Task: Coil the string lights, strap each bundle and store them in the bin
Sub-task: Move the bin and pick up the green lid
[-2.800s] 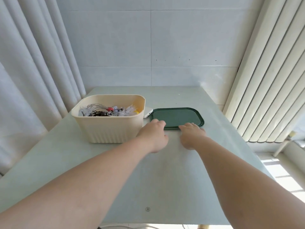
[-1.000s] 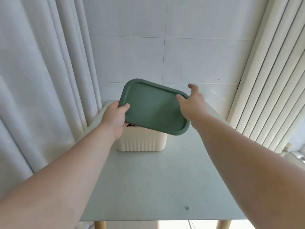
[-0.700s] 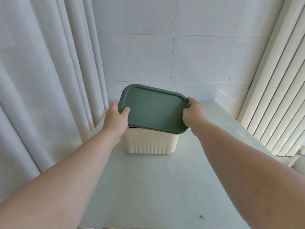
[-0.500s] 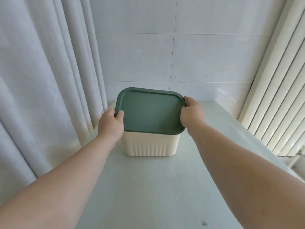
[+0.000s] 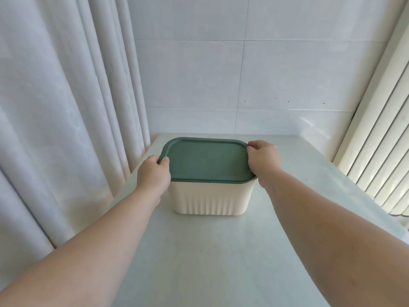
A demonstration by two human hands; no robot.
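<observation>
Lid going on the bin.
My left hand (image 5: 153,173) and right hand (image 5: 263,160) pinch the green lid (image 5: 208,159) at its ends over the cream bin (image 5: 210,199); uneven pressing could leave one corner unseated.

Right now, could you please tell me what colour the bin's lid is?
Dark green lid, on a cream ribbed bin; head view.

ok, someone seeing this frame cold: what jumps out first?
The dark green lid sitting on the cream ribbed bin, centre frame on the pale table. Next, the two bare arms reaching in from the bottom corners: the left hand grips the lid's left edge, the right hand its far right corner. White curtains hang at left and vertical blinds at right.
</observation>
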